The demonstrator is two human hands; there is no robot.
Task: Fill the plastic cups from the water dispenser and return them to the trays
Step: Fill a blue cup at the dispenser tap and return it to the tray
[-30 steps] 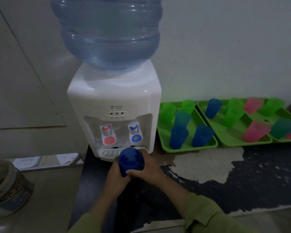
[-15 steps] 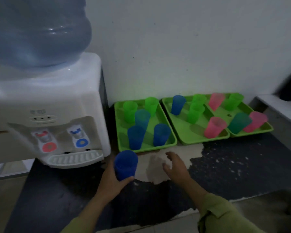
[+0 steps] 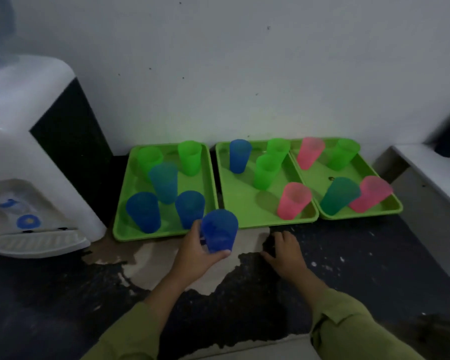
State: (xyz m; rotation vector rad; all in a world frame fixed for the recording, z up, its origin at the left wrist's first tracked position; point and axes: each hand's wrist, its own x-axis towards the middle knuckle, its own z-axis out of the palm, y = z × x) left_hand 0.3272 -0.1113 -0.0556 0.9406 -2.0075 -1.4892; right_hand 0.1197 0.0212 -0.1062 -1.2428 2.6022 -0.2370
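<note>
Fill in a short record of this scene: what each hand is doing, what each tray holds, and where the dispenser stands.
Left hand: grips a blue cup near the front right corner of the left tray
Right hand: open, fingers spread, holding nothing, by the counter
Left tray: five cups, two green, one teal, two blue
Middle tray: four cups, one blue, two green, one pink
Right tray: four cups, two pink, one green, one teal
Water dispenser: far left, beside the left tray
</note>
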